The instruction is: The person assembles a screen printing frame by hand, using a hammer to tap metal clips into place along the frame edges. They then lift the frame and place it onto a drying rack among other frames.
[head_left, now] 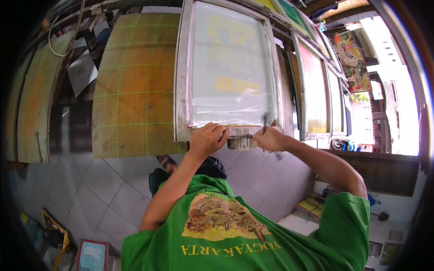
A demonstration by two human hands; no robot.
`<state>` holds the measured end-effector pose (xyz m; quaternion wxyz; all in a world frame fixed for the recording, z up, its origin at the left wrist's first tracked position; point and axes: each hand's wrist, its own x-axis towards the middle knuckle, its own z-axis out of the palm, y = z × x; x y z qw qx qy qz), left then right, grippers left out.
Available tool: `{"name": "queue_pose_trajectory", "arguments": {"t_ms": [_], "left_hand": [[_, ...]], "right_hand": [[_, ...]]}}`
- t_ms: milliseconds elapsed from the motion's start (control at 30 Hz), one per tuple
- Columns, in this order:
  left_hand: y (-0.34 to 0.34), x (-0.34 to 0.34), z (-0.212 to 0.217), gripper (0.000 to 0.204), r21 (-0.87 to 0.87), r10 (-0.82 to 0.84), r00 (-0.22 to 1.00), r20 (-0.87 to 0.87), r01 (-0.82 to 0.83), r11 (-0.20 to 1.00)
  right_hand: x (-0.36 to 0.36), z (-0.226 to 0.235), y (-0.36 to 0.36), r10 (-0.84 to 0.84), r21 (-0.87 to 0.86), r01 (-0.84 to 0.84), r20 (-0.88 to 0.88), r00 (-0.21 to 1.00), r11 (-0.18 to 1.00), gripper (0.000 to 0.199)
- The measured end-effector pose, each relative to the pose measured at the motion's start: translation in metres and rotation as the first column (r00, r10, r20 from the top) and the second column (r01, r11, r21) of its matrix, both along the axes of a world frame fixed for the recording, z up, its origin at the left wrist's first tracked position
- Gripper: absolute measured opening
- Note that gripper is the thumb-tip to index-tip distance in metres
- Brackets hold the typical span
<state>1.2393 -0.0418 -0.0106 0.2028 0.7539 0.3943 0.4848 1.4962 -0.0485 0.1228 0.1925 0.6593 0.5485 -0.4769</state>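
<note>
A silk-screen printing frame [182,72] with pale mesh and faint yellow shapes lies in front of me. On its near edge my left hand [208,139] is closed, fingers bent over the rim and thumb beside them. To the right, a metal clamp bracket [243,141] sits at the middle of that edge. My right hand [271,139] grips a dark metal wrench [265,119], partly smeared by motion. The wrench's stem points left to the bracket's bolt; whether it is seated on it is hard to see.
Left of the frame lies a stained board [135,86] with green grid lines, and another board [34,99] farther left. More screen frames [314,90] stand at the right. Below is a tiled floor [106,185], with a blue-topped frame [92,256] at the lower left.
</note>
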Motion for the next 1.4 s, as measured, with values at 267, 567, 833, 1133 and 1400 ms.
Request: {"name": "queue_pose_trajectory", "arguments": {"t_ms": [267,567,833,1133,1400], "left_hand": [[0.004,-0.001,0.001,0.023,0.004,-0.024,1.000,0.007,0.024,1.000],[0.003,-0.002,0.001,0.023,0.012,-0.027,0.999,-0.038,0.027,1.000],[0.001,-0.001,0.004,0.022,0.000,-0.028,1.000,-0.015,0.028,1.000],[0.000,-0.003,0.003,0.021,-0.025,-0.014,1.000,-0.020,0.013,1.000],[0.001,-0.003,0.006,0.019,-0.014,-0.054,0.998,-0.007,0.054,0.998]], "right_hand": [[0.004,0.021,0.017,0.841,0.128,-0.944,0.430,0.328,0.303,0.031],[-0.029,0.015,-0.021,-0.315,0.097,0.323,-0.093,0.945,0.941,0.036],[-0.032,0.004,-0.006,-0.731,-0.248,0.688,-0.189,0.656,0.682,0.035],[-0.052,0.013,0.011,-0.386,-0.079,0.383,-0.020,0.922,0.920,0.043],[-0.009,0.017,0.022,0.881,0.224,-0.966,0.422,0.214,0.128,0.026]]}}
